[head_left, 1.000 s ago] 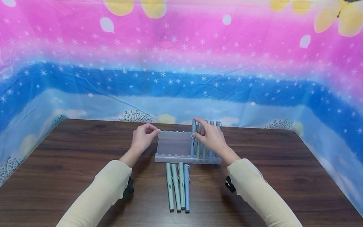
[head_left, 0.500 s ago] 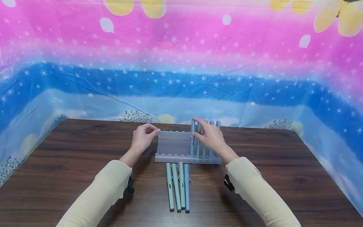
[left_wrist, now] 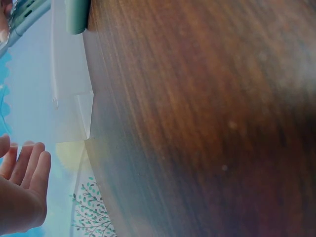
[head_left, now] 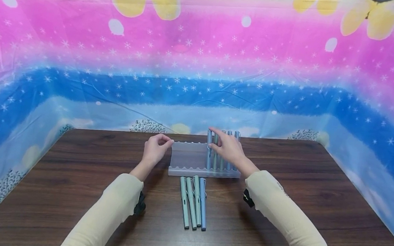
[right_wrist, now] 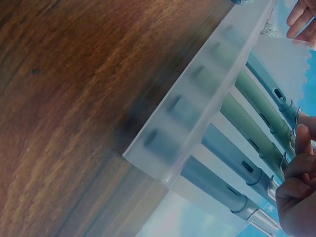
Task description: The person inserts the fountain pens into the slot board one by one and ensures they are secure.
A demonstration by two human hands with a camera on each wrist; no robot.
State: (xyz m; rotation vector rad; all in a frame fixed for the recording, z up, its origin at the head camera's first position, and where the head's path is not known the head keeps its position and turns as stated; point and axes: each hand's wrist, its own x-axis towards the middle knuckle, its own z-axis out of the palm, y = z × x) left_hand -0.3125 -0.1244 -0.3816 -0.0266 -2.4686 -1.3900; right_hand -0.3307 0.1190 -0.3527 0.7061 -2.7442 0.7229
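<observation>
A clear, scalloped pen rack [head_left: 188, 155] stands on the table, with several blue and green pens leaning in its right-hand slots. My left hand [head_left: 154, 149] pinches the rack's upper left corner between thumb and forefinger; the left wrist view shows this hand [left_wrist: 24, 190] at the lower left. My right hand [head_left: 230, 147] holds the leftmost racked pen, a blue pen [head_left: 208, 159], with its thumb at the clip and forefinger at the top. In the right wrist view, the same blue pen [right_wrist: 266, 81] sits in its slot, and curled fingers of the right hand [right_wrist: 298, 192] overlap the caps.
Several loose pens, green pens [head_left: 190, 204] and one blue pen [head_left: 202, 205], lie side by side in front of the rack on the dark wooden table [head_left: 84, 160]. A patterned cloth [head_left: 199, 92] surrounds the table's back and sides.
The right hand and sleeve have shifted very slightly left, and the top of the held pen with them. The left hand, the rack and the loose pens stay where they were.
</observation>
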